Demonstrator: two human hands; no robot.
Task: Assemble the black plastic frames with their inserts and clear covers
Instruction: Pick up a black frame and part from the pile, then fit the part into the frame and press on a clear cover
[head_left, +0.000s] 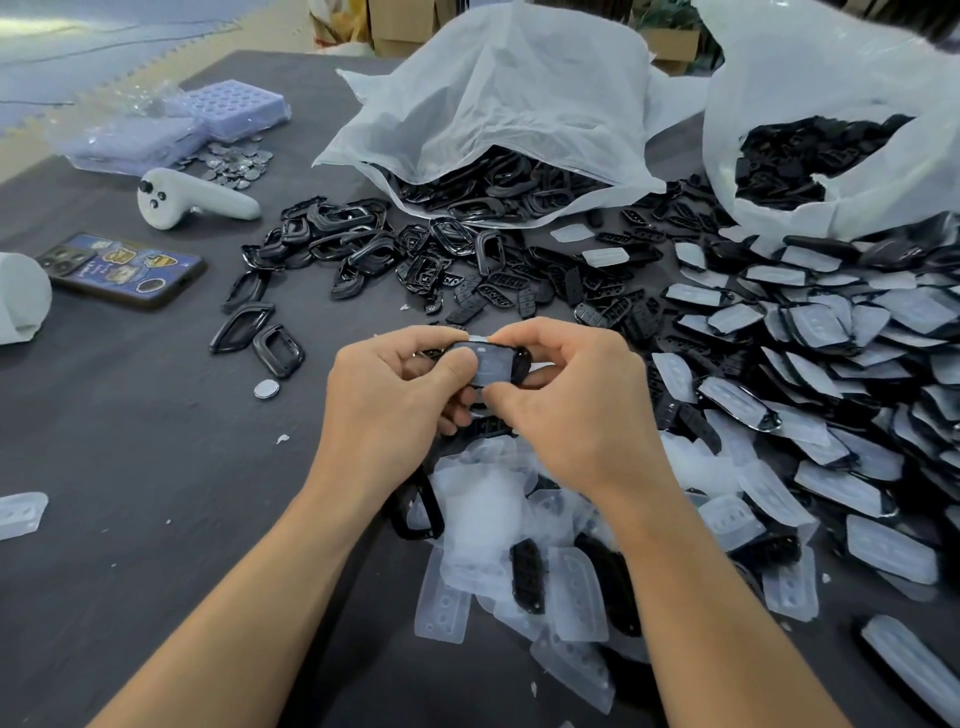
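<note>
both hands meet just above frame centre, over the dark counter (130, 467). left hand (387, 400) and right hand (566, 410) are both clamped on one black frame (514, 361) with a clear cover (485, 366) seated on its face. left thumb presses the cover's left end; right fingers curl over the top edge, right thumb under the bottom. frame is held off the counter, long axis roughly level. forearms come in from 6 and 7 o'clock, wrists bent slightly inward.

open room: bare counter from 7 to 9 o'clock of the hands, broken only by a coin cell (266, 388), one stray clear cover at the left edge (21, 514) and a few white scraps. everything else is crowded:
- 6 o'clock, just under the wrists: loose pile of clear covers (483, 514) with a few black inserts mixed in
- 2 to 5 o'clock: overlapping covered units (831, 364) running to the right edge
- 12 o'clock: loose black inserts (498, 293); empty frames (332, 234) at 11
- 12 to 1 o'clock, far: two open white bags (498, 104), black parts spilling out of both
- 10 o'clock: phone (122, 267), white controller (192, 200), heap of coin cells (234, 161) beside the blue trays (234, 106)

far counter edge runs diagonally at top left, floor beyond it.
</note>
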